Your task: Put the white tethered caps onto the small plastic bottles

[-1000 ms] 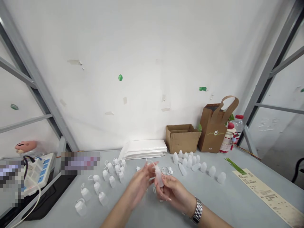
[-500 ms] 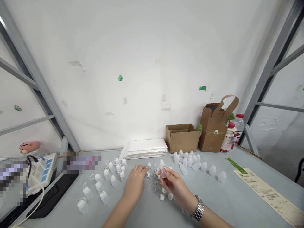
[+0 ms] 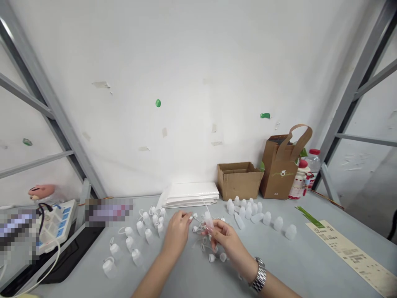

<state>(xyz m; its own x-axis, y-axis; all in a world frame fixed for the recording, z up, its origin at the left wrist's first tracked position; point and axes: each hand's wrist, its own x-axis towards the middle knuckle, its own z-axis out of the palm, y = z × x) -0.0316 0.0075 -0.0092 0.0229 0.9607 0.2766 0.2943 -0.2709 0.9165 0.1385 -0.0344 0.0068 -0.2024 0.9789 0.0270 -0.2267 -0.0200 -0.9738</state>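
Observation:
My right hand (image 3: 221, 236) grips a small translucent plastic dropper bottle (image 3: 209, 222), held tilted with its thin nozzle pointing up and left. Left of it, my left hand (image 3: 178, 227) has its fingertips closed at the edge of the pile, pinching a small white cap (image 3: 191, 219) with a strap. Loose white caps (image 3: 211, 258) with ring straps lie under and around my right hand, partly hidden by it. At left stand several capped bottles (image 3: 149, 236). Several uncapped bottles (image 3: 278, 224) are on the right, most upright, a few lying down.
White envelopes (image 3: 190, 194) are stacked by the wall beside a cardboard box (image 3: 238, 186) and a brown paper bag (image 3: 279, 178). A printed paper strip (image 3: 350, 256) and green leaves (image 3: 310, 218) lie at right. A power strip (image 3: 58, 227) and a black tablet-like object (image 3: 71, 256) are at left.
The bottle in my right hand has tipped to the left and come slightly lower. My left hand has shifted slightly up and left among the caps.

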